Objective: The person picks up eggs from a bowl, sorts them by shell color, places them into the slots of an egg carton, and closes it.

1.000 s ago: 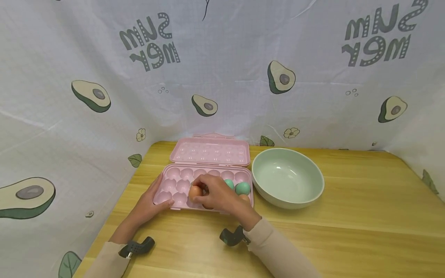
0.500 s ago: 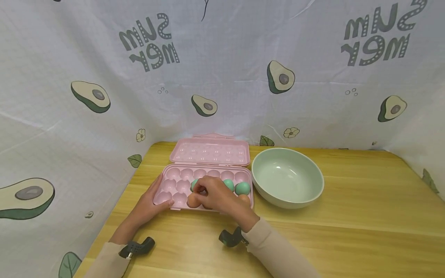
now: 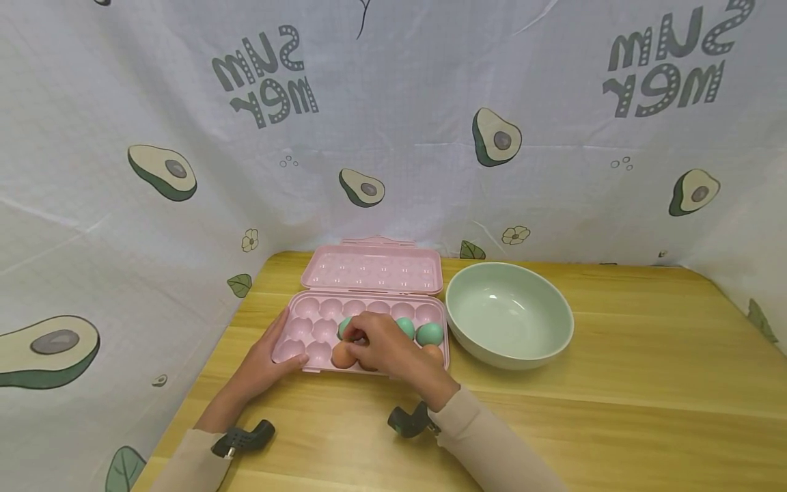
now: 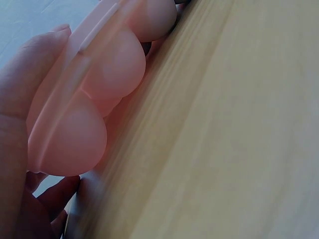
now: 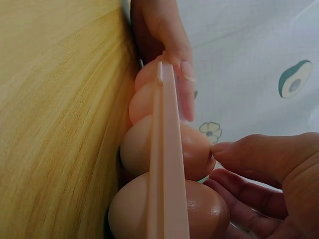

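A pink egg tray [image 3: 307, 329] lies open on the table, its lid [image 3: 371, 268] folded back. My left hand [image 3: 264, 355] grips its left end, thumb over the front rim [image 4: 94, 37]. A brown egg [image 3: 342, 355] sits in a front-row cup, third from the left. My right hand [image 3: 384, 345] pinches its upper part, the thumb [image 5: 234, 149] touching the shell. Beside it is another brown egg [image 5: 207, 211], mostly hidden by that hand in the head view. Green eggs [image 3: 430, 334] show in the middle row, and a brown egg [image 3: 433, 352] at front right.
A large pale green bowl [image 3: 509, 311] stands right beside the tray. The wooden table [image 3: 645, 355] stretches to the right. A white avocado-print cloth [image 3: 418, 157] hangs behind and at the left. Both wrists carry black camera mounts [image 3: 408, 420].
The right hand has lowered the brown egg into the front-row cup. A green egg behind it has come into view. Over the last half second the hands look almost still.
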